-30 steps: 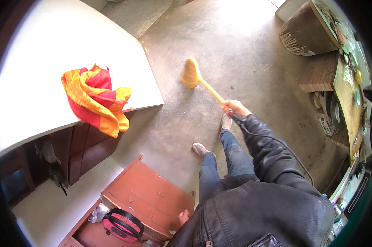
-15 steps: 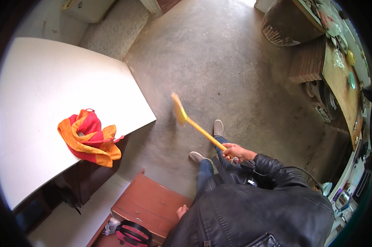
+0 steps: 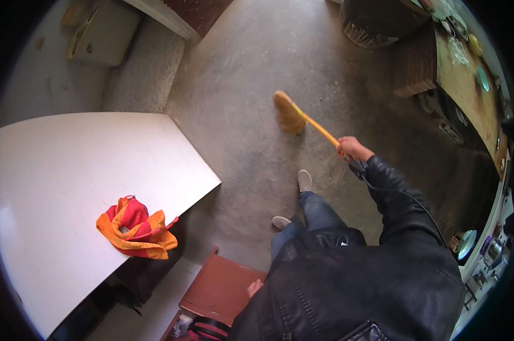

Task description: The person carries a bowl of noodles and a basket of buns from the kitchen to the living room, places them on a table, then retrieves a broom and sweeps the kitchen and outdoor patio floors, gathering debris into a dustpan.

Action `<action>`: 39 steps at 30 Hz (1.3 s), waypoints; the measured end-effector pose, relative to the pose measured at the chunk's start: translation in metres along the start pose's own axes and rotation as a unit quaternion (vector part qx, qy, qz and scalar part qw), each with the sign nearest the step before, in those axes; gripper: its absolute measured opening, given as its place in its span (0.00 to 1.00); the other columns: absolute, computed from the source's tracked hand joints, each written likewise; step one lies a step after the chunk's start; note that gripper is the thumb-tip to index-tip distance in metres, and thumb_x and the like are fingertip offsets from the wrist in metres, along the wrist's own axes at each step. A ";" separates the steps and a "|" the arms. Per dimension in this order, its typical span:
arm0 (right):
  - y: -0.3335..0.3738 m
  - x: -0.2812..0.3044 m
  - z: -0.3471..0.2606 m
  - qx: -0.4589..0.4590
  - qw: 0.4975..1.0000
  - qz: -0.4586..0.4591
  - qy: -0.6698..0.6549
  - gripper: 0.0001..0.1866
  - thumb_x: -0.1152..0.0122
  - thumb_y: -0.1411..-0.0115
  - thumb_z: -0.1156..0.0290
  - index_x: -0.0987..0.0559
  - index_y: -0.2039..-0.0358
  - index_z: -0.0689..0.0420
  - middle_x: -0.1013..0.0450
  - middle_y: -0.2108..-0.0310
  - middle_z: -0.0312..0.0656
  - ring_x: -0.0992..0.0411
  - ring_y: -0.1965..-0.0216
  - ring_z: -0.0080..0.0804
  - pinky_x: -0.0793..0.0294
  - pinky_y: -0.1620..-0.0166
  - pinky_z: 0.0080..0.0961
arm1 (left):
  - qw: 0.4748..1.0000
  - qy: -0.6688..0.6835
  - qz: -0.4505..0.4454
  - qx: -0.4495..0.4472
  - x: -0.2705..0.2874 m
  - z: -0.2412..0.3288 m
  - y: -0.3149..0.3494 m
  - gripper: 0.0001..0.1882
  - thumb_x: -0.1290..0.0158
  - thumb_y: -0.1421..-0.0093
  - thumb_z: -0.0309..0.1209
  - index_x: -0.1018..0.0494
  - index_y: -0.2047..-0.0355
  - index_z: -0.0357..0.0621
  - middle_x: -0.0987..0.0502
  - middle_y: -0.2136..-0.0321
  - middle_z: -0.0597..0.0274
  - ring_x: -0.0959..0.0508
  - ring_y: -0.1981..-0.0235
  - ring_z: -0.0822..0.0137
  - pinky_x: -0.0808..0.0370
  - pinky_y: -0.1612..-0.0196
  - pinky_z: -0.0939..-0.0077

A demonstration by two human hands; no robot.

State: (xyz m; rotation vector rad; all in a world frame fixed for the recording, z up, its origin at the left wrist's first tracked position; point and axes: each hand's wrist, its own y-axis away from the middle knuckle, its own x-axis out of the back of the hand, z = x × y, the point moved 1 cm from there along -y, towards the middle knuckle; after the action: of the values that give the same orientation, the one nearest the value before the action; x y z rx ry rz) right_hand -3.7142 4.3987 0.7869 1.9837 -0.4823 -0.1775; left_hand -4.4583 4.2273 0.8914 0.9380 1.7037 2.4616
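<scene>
My right hand [image 3: 353,149] is closed around the yellow handle of a broom [image 3: 291,113], reaching out ahead of me to the right. The broom's tan bristle head is low over the concrete floor, beyond my shoes; whether it touches the floor I cannot tell. Only a small part of my left hand [image 3: 255,288] shows, low beside my jacket and near a red-brown wooden piece of furniture [image 3: 223,287]. The jacket hides most of its fingers.
At left, a white table [image 3: 58,165] bears a crumpled red and orange cloth [image 3: 137,230] near its edge. A wooden counter [image 3: 467,85] with dishes and bags runs along the right. A large dark tub [image 3: 376,23] stands at the far right.
My right arm has stretched farther forward and right, carrying the broom away from the table. The view has shifted, so table and cloth appear lower. My left hand stays by my side.
</scene>
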 end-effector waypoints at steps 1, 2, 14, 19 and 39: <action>-0.005 0.001 -0.016 -0.022 0.999 0.029 0.000 0.13 0.44 0.47 0.81 0.20 0.61 0.60 0.31 0.82 0.40 0.31 0.83 0.31 0.32 0.85 0.37 | 1.000 0.013 0.000 -0.008 0.001 0.009 -0.003 0.17 0.44 0.35 0.36 0.25 0.77 0.35 0.24 0.82 0.63 0.28 0.81 0.73 0.31 0.74 0.74; -0.004 -0.002 -0.028 0.010 0.999 0.031 -0.028 0.15 0.44 0.46 0.80 0.22 0.57 0.58 0.32 0.81 0.39 0.32 0.83 0.30 0.35 0.85 0.34 | 1.000 0.025 -0.001 -0.016 0.001 0.018 -0.008 0.17 0.44 0.35 0.36 0.24 0.77 0.35 0.24 0.82 0.63 0.28 0.80 0.73 0.30 0.74 0.74; 0.148 -0.014 0.012 -0.070 0.994 -0.053 -0.062 0.29 0.39 0.47 0.77 0.29 0.42 0.58 0.28 0.80 0.37 0.32 0.84 0.25 0.39 0.84 0.28 | 0.963 -0.212 -0.025 -0.163 0.022 0.179 -0.084 0.18 0.47 0.33 0.36 0.25 0.77 0.36 0.24 0.82 0.61 0.26 0.82 0.69 0.29 0.74 0.72; 0.088 0.003 0.029 -0.067 0.996 0.011 0.058 0.16 0.36 0.53 0.82 0.18 0.61 0.62 0.24 0.79 0.41 0.25 0.80 0.30 0.31 0.79 0.30 | 0.978 -0.084 -0.095 -0.165 0.007 0.348 -0.121 0.17 0.49 0.32 0.36 0.29 0.77 0.39 0.27 0.83 0.62 0.26 0.83 0.69 0.28 0.78 0.74; 0.173 -0.250 0.061 0.044 0.912 0.405 -0.046 0.29 0.38 0.48 0.72 0.26 0.44 0.63 0.24 0.51 0.57 0.26 0.46 0.52 0.28 0.46 0.40 | 0.892 -0.320 -0.232 -0.221 -0.036 0.753 -0.254 0.17 0.46 0.34 0.37 0.28 0.74 0.35 0.25 0.80 0.57 0.22 0.82 0.67 0.23 0.82 0.73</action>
State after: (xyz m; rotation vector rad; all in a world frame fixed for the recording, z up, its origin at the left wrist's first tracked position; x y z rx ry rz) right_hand -4.0055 4.3844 0.8915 1.7073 -1.3440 0.2787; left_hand -4.1552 4.9601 0.8324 0.9791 0.9505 1.8113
